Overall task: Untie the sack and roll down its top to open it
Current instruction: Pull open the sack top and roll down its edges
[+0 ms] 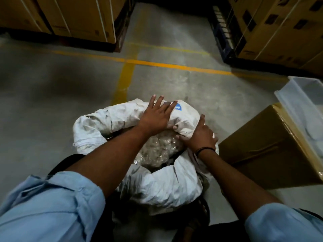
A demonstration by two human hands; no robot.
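Note:
A white woven sack (108,119) stands on the concrete floor just in front of me, its mouth open and its top rolled into a thick cuff all round. Inside lies a clear plastic bag of small pale pieces (157,149). My left hand (157,114) lies on the far part of the rolled rim, fingers spread over the top and thumb tucked under the fold. My right hand (201,135) grips the rim at the right side, fingers curled over the cloth. A black band circles the right wrist.
A brown cardboard box (258,151) stands right beside the sack, with a clear plastic bin (300,102) behind it. Stacked cartons on pallets (73,16) rise at the far left and far right (279,30). Yellow floor lines (125,74) cross ahead.

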